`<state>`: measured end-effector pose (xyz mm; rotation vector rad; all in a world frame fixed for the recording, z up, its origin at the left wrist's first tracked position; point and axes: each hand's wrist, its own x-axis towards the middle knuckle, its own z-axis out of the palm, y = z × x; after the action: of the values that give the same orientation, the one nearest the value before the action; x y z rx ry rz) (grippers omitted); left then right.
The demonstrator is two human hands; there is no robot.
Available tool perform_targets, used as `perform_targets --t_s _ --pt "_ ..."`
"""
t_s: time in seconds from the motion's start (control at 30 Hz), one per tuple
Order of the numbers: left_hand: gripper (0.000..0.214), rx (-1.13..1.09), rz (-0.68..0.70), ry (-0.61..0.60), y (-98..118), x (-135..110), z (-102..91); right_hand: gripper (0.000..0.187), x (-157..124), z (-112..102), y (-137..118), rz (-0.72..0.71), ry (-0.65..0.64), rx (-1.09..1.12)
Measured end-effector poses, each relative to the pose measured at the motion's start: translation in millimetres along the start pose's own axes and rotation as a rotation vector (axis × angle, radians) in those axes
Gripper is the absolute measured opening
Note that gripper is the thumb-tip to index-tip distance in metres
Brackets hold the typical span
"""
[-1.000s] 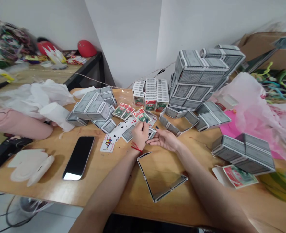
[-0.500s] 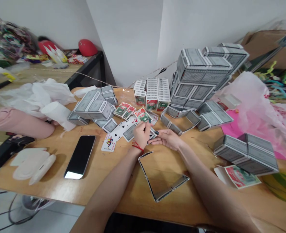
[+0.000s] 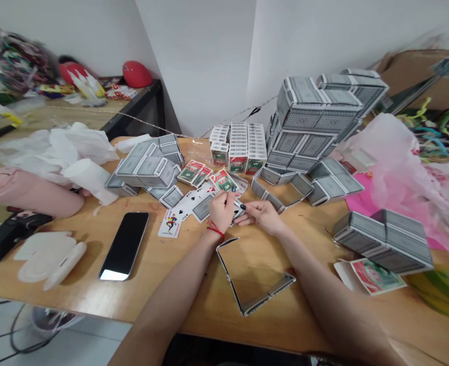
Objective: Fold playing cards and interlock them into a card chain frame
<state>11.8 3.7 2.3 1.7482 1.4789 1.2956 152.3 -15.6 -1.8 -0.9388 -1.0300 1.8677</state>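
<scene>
Wooden table (image 3: 316,229) ran beneath as L hand (image 3: 220,207) & R hand (image 3: 265,218) pinched a card (image 3: 238,209) btwn them, prob. light, stiff, slick, easily creased, best held by edges.

Fine grey print with white borders covers the stacked card boxes (image 3: 302,117), while the card (image 3: 239,204) at the dark-nailed fingers (image 3: 253,210) shows white. Loose cards (image 3: 189,204) bear black and red pips on white, the joker (image 3: 169,225) a multicoloured figure on white, and the packs (image 3: 223,180) green and red. The bench (image 3: 153,264) is honey-brown, the phone (image 3: 125,246) black, the roll (image 3: 33,192) pale pink, the sheet (image 3: 363,192) hot pink, the wrist cord (image 3: 215,231) red.
</scene>
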Motion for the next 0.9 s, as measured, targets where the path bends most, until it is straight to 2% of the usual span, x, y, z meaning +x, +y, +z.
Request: perform_targets --t_s 0.17,0.23,0.43,0.7,0.9 --pt "0.038 -0.307 -0.171 -0.003 -7.5 3.2 2.8 0.03 2.2 0.4 -1.3 -0.072 0.078 0.026" --pt "0.032 -0.384 -0.191 -0.031 -8.7 4.4 2.8 0.029 3.2 0.0 -2.2 -0.103 0.107 0.045" --pt "0.017 -0.29 -0.089 -0.115 -4.5 6.1 -1.2 0.026 2.9 -2.0 -2.8 -0.113 0.115 0.055" --pt "0.018 -0.247 -0.037 -0.215 -2.5 3.3 -5.8 0.025 -2.8 -8.1 -8.0 -0.012 -0.086 0.099" --pt "0.018 -0.154 0.095 -0.219 -2.0 1.3 -7.3 0.026 -1.2 -12.5 -8.7 0.087 -0.029 -0.017"
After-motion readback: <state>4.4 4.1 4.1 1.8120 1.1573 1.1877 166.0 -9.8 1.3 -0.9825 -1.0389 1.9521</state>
